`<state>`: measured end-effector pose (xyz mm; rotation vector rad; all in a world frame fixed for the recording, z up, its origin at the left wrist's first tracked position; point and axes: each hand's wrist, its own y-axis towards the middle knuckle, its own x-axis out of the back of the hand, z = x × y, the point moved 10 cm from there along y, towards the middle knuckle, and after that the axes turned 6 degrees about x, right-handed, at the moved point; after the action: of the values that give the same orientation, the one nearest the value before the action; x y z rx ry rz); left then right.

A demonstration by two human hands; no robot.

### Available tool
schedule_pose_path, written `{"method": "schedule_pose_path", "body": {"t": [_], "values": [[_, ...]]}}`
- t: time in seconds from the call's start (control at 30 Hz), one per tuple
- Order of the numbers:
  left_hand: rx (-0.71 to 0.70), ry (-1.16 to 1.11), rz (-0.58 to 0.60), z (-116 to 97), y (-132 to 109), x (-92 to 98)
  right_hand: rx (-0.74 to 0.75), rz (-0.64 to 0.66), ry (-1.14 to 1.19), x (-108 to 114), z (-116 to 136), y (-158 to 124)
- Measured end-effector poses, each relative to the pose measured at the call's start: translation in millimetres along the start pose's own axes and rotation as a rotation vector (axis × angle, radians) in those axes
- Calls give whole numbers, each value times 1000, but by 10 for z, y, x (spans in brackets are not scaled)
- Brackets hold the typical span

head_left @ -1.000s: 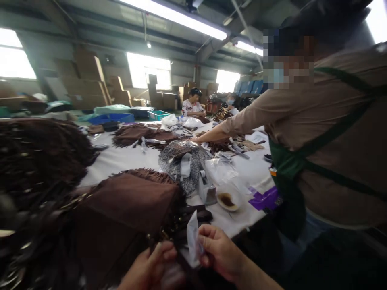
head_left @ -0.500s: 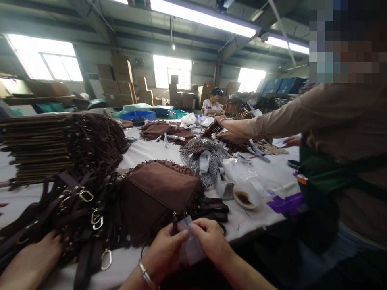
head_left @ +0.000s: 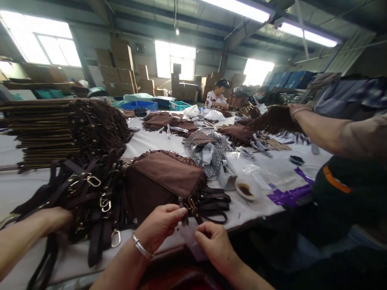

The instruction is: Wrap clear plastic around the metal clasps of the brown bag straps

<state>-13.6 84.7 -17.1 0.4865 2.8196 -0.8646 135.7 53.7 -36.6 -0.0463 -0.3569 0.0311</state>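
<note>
A brown suede fringed bag [head_left: 163,177] lies on the white table [head_left: 151,145] right in front of me. My left hand [head_left: 160,225], with a metal bangle on the wrist, pinches the zip pull [head_left: 183,211] at the bag's near corner. Just to its right, my right hand [head_left: 213,241] is closed on a small clear plastic packet [head_left: 189,237] at the table's front edge. Dark brown straps [head_left: 211,203] stick out from under the bag.
A heap of straps with metal rings [head_left: 87,189] lies left of the bag, with another person's hand [head_left: 51,219] on it. Behind it stands a stack of fringed bags [head_left: 45,133]. A co-worker's arm [head_left: 326,129] at right lifts a fringed bag [head_left: 272,121]. A small bowl [head_left: 246,189] sits nearby.
My hands have moved from holding the packet up in the air to the bag's zip corner. The co-worker at right has raised a fringed bag. Another hand came in at left.
</note>
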Motion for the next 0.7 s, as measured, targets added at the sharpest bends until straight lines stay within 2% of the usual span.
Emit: {"method": "schedule_pose_path", "body": {"t": [0.27, 0.7], "values": [[-68, 346, -166, -18, 28, 57, 11, -4, 23, 56, 11, -54], [-78, 347, -216, -44, 12, 6, -39, -3, 159, 3, -95, -52]]}}
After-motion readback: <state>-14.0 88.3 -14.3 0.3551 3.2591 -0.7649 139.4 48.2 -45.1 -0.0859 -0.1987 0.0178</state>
